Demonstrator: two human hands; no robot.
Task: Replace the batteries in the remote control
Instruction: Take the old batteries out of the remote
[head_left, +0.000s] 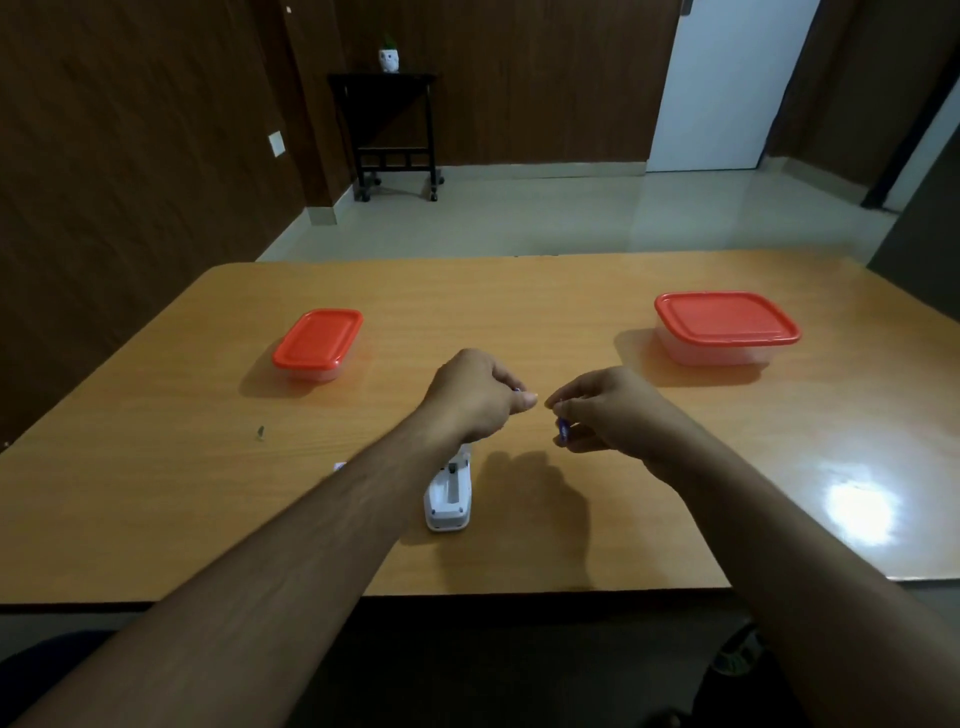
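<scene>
A white remote control lies face down on the wooden table near the front edge, with its battery bay uncovered and its far end hidden under my left wrist. My left hand hovers above it with fingers curled; a small purple tip shows at its fingertips. My right hand is just to the right, pinching a small purple battery held roughly upright. The two hands are a few centimetres apart.
A small clear box with a red lid stands at the left of the table, a larger one at the right. A tiny dark scrap and a small white piece lie left of my left arm.
</scene>
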